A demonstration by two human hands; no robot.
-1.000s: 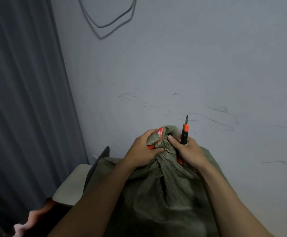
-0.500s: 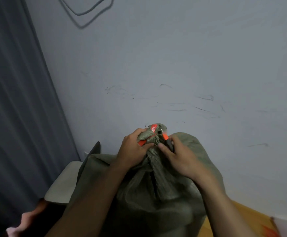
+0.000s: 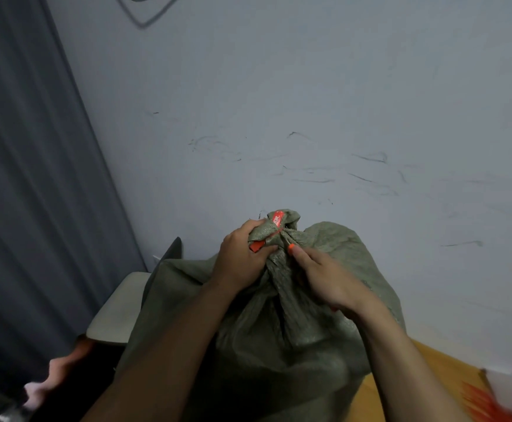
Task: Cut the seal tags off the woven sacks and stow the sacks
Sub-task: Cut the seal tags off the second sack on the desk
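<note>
gripping the bunched neck of the green woven sack [image 3: 279, 345] against the wall [image 3: 309, 86], the left hand [image 3: 242, 260] touches the red seal tag [image 3: 277, 219]; the right hand [image 3: 325, 278] curls round an orange cutter [image 3: 290, 246] at the tie. a slip could nick that left hand or slash the weave.
</note>
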